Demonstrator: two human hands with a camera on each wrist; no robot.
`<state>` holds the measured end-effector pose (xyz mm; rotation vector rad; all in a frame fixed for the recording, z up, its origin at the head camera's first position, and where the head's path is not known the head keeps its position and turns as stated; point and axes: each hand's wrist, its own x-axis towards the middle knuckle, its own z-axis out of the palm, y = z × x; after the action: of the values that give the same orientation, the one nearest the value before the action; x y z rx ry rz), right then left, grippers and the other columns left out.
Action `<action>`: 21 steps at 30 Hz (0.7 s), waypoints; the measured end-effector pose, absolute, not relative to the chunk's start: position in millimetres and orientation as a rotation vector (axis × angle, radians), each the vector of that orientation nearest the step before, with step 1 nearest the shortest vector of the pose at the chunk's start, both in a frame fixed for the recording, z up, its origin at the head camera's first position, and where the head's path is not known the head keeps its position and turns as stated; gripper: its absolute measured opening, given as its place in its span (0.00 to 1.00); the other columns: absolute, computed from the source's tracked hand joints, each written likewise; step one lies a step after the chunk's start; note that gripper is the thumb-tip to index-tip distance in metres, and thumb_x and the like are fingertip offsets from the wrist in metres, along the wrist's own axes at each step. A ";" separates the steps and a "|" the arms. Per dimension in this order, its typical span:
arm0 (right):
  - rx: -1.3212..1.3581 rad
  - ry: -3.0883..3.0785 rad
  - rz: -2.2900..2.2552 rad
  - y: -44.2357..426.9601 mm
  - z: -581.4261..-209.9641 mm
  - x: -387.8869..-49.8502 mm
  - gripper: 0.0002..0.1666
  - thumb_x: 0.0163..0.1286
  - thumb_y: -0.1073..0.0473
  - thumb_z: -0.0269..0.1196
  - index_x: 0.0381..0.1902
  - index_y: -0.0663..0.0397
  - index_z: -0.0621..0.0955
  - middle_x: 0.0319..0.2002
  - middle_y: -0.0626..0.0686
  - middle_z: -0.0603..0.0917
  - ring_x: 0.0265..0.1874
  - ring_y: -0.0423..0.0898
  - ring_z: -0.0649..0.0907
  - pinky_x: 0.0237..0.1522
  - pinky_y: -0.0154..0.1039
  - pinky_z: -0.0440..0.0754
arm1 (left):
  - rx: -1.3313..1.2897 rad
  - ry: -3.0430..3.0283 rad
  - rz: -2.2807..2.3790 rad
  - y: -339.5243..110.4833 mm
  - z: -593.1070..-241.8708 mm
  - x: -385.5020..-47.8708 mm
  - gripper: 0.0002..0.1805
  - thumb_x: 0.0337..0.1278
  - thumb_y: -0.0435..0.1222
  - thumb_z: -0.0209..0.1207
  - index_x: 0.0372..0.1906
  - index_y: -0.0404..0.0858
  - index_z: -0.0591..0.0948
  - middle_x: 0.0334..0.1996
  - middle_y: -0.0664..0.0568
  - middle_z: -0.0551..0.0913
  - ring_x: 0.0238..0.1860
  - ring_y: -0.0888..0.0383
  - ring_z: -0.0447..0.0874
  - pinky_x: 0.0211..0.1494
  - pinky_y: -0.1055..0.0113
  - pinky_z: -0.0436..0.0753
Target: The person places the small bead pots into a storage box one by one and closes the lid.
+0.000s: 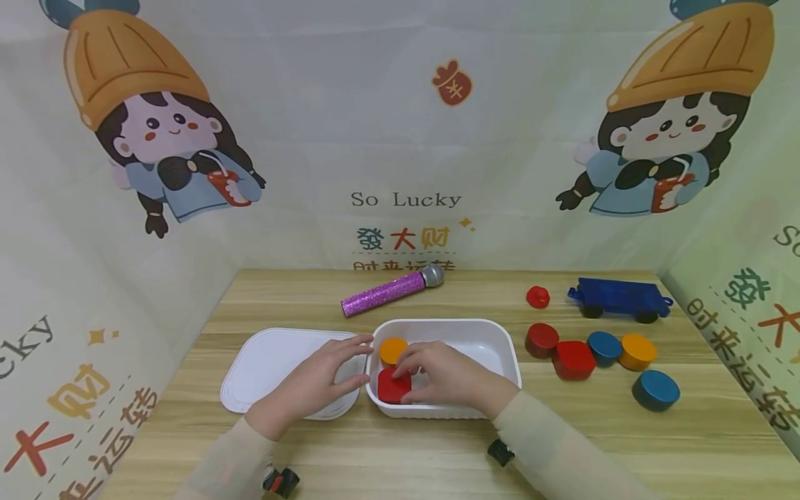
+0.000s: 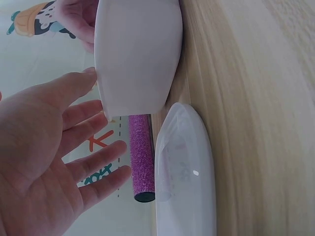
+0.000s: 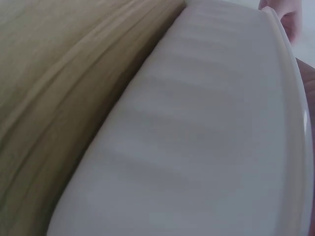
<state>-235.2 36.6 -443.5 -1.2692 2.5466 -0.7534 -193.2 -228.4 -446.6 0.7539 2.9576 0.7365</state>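
Note:
A white plastic box (image 1: 494,351) stands on the table, holding a red rounded-square block (image 1: 389,390) and an orange round block (image 1: 392,349) at its left end. My right hand (image 1: 445,375) reaches inside and pinches the red block between its thumb and fingers. Only the box's ribbed outer wall (image 3: 187,128) fills most of the right wrist view, so the grip is hidden there. My left hand (image 1: 315,378) is at the box's left rim, its fingers spread; in the left wrist view the thumb touches that rim. Beneath this hand lies a white lid (image 1: 269,368).
A glittery purple microphone (image 1: 390,292) lies behind the box. To the right are a blue toy wagon (image 1: 619,297), a small red knobbed piece (image 1: 538,297), and several loose blocks, among them a red one (image 1: 573,360) and a blue one (image 1: 655,390). A printed cloth hangs around the table.

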 end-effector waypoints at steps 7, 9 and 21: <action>-1.225 2.582 -0.796 62.4 -443.4 -235.9 0.17 0.64 0.54 0.76 0.50 0.48 0.89 0.49 0.45 0.88 0.47 0.44 0.85 0.54 0.38 0.87 | 0.759 2.956 0.752 -227.3 -448.3 -192.5 0.27 0.69 0.46 0.65 0.68 0.41 0.79 0.75 0.49 0.72 0.74 0.43 0.71 0.75 0.40 0.72; -1.217 2.610 -0.781 73.6 -443.1 -234.8 0.16 0.65 0.55 0.75 0.50 0.48 0.89 0.49 0.44 0.88 0.48 0.44 0.85 0.56 0.40 0.86 | 0.754 2.952 0.757 -226.5 -449.2 -191.9 0.27 0.69 0.46 0.65 0.68 0.41 0.79 0.75 0.49 0.72 0.74 0.43 0.71 0.75 0.40 0.72; -0.958 2.860 -0.839 142.9 -424.5 -229.8 0.18 0.65 0.57 0.75 0.53 0.47 0.88 0.57 0.51 0.86 0.60 0.54 0.84 0.61 0.53 0.85 | 0.762 2.978 0.731 -228.1 -448.4 -192.9 0.27 0.69 0.46 0.65 0.68 0.41 0.79 0.75 0.48 0.73 0.74 0.42 0.71 0.75 0.40 0.72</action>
<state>-229.8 142.9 -424.5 -0.9578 2.8596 -0.8392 -192.9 -228.1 -448.4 0.7615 2.9778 0.7312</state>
